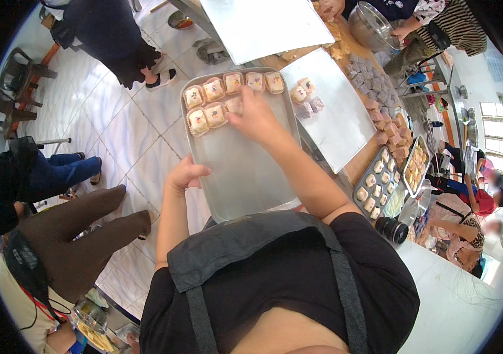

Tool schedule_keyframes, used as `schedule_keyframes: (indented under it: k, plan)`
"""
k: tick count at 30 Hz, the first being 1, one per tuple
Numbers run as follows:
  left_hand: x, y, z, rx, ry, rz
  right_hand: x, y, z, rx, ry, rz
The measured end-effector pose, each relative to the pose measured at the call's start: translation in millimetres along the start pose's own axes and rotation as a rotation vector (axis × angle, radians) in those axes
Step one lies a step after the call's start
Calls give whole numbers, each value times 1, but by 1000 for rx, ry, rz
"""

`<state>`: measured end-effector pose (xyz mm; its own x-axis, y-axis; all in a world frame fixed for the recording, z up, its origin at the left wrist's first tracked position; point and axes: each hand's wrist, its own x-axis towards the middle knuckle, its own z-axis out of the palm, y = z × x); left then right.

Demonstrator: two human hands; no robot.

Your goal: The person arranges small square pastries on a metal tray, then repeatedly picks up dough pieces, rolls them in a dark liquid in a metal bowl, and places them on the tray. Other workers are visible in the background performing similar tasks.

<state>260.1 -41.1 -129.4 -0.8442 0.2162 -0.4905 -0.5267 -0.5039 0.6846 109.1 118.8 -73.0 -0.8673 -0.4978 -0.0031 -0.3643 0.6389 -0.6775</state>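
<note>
My left hand (188, 173) grips the left rim of a metal baking tray (251, 177), thumb over the edge. In the tray's far part lie several white-iced cake squares with coloured sprinkles, in pleated paper cups, such as one iced cake (198, 121) in the second row. My right hand (251, 113) reaches in from the right, its fingers around another iced cake (234, 106) at the right end of that second row. The fingers partly cover this cake.
A white board (335, 115) right of the tray holds two iced cakes and two purplish squares. Beyond are piles of cake cubes (391, 132), a muffin tin (377, 183) of iced cakes, a filled tray (416, 166) and a black camera lens (392, 230). Other people stand left and at the upper right.
</note>
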Motion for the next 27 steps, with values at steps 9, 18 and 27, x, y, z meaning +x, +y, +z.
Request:
schedule_keyframes:
  k: [9, 18, 27]
  plan:
    - [3, -1, 1, 14, 31, 4, 9, 34, -75, -60, 117, 75]
    - [8, -5, 5, 28, 31, 62, 87, 141, -115, -495, -123, 460]
    - [7, -4, 6, 63, 92, 47, 96, 155, -96, -573, -201, 432]
